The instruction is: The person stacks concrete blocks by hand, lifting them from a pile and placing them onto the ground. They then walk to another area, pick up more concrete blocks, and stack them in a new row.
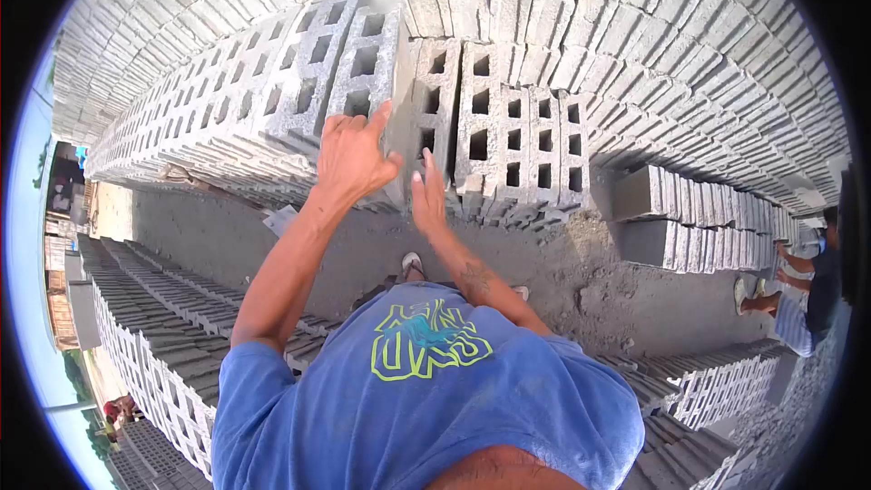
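Observation:
My left hand (354,159) is at the near end of a grey hollow concrete block (343,82), which stands at the right end of a row with its holes facing up. Its index finger is stretched along the block's edge, the thumb stands apart, and the other fingers are bent. Whether they press on the block is hard to see. My right hand (429,195) is just right of it, fingers extended and apart, holding nothing. It is nearest to a lower hollow block (432,82), beside another hollow block (476,127).
Long stacked block rows (671,18) rise ahead. More rows stand behind at left (154,345) and right (726,390). A low block stack (689,218) lies to the right on the dusty ground (544,263). Another person (803,286) is at far right.

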The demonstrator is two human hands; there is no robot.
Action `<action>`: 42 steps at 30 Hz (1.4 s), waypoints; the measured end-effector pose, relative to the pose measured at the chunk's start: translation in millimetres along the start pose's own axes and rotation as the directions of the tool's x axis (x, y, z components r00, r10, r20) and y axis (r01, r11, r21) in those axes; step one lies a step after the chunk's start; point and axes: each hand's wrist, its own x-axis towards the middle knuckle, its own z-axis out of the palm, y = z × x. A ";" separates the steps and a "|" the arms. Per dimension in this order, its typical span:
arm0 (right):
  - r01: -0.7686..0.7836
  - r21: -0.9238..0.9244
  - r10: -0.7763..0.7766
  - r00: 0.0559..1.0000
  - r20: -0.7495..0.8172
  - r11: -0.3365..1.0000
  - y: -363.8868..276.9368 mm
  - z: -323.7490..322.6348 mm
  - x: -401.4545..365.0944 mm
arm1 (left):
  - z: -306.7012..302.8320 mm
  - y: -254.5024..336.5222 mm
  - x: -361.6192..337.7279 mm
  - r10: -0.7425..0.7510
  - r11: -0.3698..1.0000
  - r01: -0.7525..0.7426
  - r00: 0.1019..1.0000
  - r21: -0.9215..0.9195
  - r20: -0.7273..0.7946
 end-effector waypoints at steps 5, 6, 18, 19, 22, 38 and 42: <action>0.416 -0.443 -0.406 0.905 0.123 0.794 -9.7 79.2 -19.2 | 46.9 -52.3 -77.1 0.111 0.983 -0.117 0.993 -0.145 -0.050; 0.421 -0.342 -0.420 0.904 0.081 0.840 1.9 81.8 -11.3 | 51.0 -59.2 -74.3 0.122 0.975 -0.143 0.984 -0.168 -0.129; 0.387 -0.392 -0.403 0.914 0.046 0.834 17.2 96.9 93.6 | 74.3 -109.7 12.0 0.147 0.951 -0.193 0.970 -0.243 -0.196; 0.400 -0.397 -0.420 0.907 0.041 0.826 18.0 96.3 106.2 | 75.9 -111.3 18.1 0.146 0.952 -0.195 0.967 -0.238 -0.206; 0.406 -0.391 -0.430 0.902 0.030 0.826 18.1 95.8 121.9 | 75.8 -113.5 29.8 0.169 0.951 -0.199 0.976 -0.239 -0.140; -0.133 -0.630 -0.021 0.973 -0.230 0.765 5.7 -281.4 -96.1 | 87.2 -87.5 40.0 -0.097 0.987 0.120 0.973 0.103 -0.208; -0.616 0.009 0.330 0.409 -0.851 0.787 36.9 -428.8 -230.6 | 90.6 37.0 99.9 -0.160 0.935 -0.017 0.871 -0.354 -0.464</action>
